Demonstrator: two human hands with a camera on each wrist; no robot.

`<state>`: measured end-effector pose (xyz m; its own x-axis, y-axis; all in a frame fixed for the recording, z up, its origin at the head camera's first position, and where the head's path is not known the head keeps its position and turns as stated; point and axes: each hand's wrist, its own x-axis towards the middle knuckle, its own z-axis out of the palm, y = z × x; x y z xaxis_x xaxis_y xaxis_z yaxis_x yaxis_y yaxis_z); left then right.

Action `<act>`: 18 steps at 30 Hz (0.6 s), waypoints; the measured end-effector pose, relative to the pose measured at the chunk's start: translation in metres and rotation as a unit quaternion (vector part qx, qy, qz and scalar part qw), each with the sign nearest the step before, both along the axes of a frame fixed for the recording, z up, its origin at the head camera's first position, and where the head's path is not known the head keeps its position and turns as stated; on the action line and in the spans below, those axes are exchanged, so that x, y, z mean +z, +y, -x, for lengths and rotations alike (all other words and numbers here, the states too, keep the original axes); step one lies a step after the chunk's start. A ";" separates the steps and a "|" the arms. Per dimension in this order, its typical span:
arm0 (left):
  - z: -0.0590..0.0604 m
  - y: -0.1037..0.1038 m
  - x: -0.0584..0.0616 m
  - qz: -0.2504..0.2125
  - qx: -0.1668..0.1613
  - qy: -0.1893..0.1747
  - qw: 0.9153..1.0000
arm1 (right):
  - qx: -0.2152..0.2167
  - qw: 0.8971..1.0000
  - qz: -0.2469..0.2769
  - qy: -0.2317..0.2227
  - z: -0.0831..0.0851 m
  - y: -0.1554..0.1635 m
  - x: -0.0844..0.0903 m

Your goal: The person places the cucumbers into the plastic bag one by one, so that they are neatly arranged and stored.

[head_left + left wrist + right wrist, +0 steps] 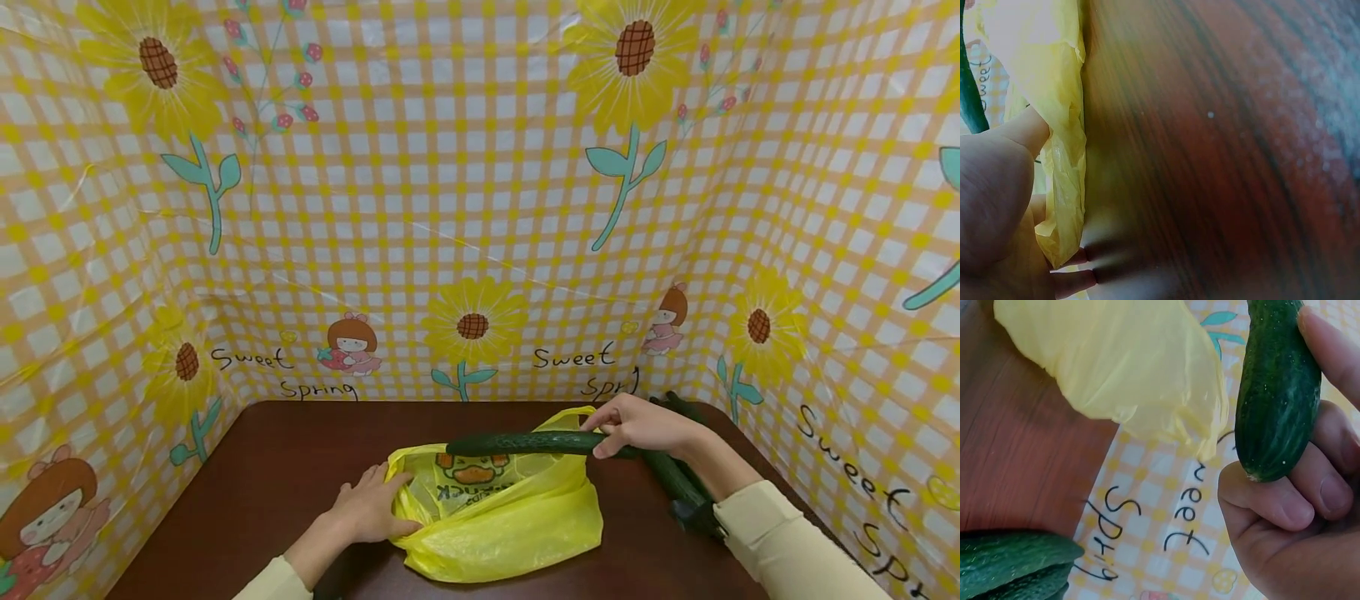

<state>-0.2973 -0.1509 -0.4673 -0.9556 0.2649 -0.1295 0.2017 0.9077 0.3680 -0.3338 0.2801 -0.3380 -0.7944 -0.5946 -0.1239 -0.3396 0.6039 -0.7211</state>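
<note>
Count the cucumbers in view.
3, maybe more: one cucumber held by the right hand over the yellow bag; two others stacked on the table, partly hidden behind that arm.

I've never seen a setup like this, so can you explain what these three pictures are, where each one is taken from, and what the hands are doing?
No machine here: a person works with bare hands and wears three cameras. The wide picture comes from the head, looking down at a brown table walled by flowered cloth. The other two come from the wrists. The left hand grips the edge of a yellow plastic bag lying on the table. The right hand holds a cucumber by one end, above the bag's mouth. More cucumbers lie on the table under the right forearm.
</note>
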 end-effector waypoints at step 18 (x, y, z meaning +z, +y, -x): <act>0.000 0.000 0.003 0.001 0.001 0.003 1.000 | 0.026 0.999 -0.040 0.008 0.030 -0.057 -0.008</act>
